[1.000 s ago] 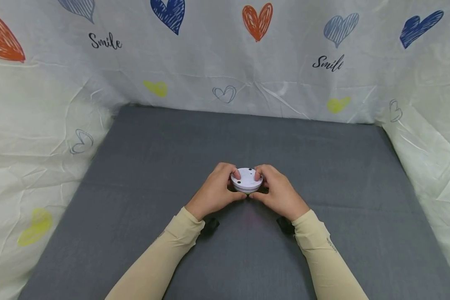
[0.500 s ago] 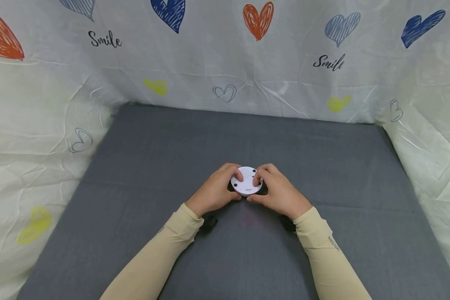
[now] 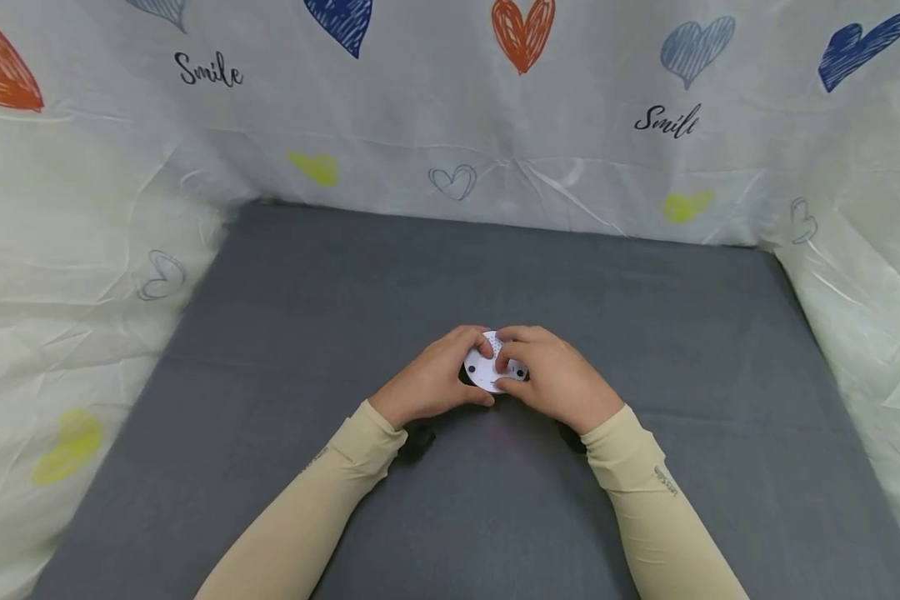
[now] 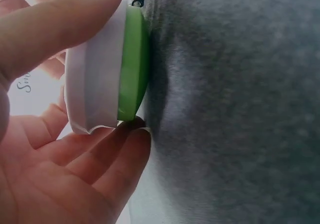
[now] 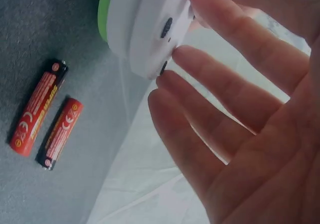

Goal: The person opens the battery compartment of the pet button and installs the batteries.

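A round white device [image 3: 482, 377] with a green side [image 4: 133, 64] is held just over the grey cloth. Its white face carries black round spots and a patch of small holes, and it is turned up toward the head camera. My left hand [image 3: 433, 377] grips it by the rim, thumb on one side and fingers beneath. Over the face lies my right hand [image 3: 558, 377], its fingertips touching the white surface near a black ridged spot [image 5: 167, 28]. In the right wrist view those fingers are fairly straight, and the thumb is out of sight there.
Two red and black batteries, one larger [image 5: 37, 109] and one smaller [image 5: 61, 134], lie on the grey cloth [image 3: 345, 283] near the device; the hands hide them from the head camera. A white sheet with printed hearts [image 3: 523, 37] hangs along the back and sides.
The device has been tipped so its white face shows more fully. My right hand has left the rim and its fingers have moved onto the face, while my left hand keeps its grip.
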